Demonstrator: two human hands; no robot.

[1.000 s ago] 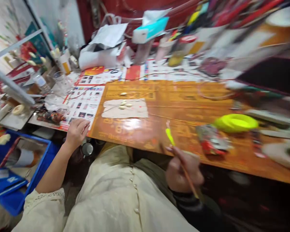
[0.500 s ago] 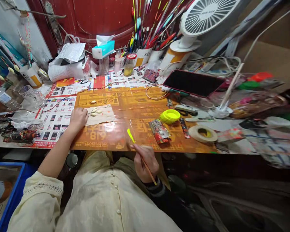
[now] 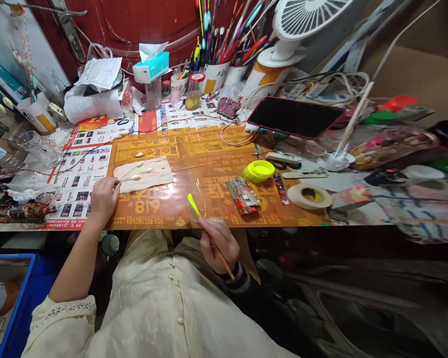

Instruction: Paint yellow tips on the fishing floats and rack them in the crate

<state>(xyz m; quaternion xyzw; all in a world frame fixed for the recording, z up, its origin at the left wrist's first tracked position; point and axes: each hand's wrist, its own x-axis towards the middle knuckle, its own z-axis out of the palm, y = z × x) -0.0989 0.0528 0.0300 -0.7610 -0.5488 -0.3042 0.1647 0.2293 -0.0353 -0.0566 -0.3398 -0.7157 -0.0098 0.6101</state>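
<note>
My left hand (image 3: 104, 199) is closed at the left edge of a pale cloth (image 3: 162, 171). Its fingertips pinch the thin stems of fishing floats whose cream bodies (image 3: 135, 177) lie on the cloth; how many stems it holds I cannot tell. Another float (image 3: 139, 155) rests just beyond the cloth. Near the table's front edge, my right hand (image 3: 220, 244) grips a thin paintbrush (image 3: 223, 258). Its bright yellow tip (image 3: 194, 205) points up and away from me, over the orange table covering.
Right of the brush stand a fluorescent yellow cup (image 3: 259, 171), a paint-smeared box (image 3: 243, 196) and a tape roll (image 3: 309, 196). A phone (image 3: 294, 117) leans behind them. Jars, brush pots and a white fan (image 3: 309, 17) line the back. A drinking glass (image 3: 41, 149) stands at left.
My left hand has drawn left and toward me, off the cloth's edge, and the floats have shifted slightly left on the cloth. My right hand still holds the paintbrush. The view has shifted a little.
</note>
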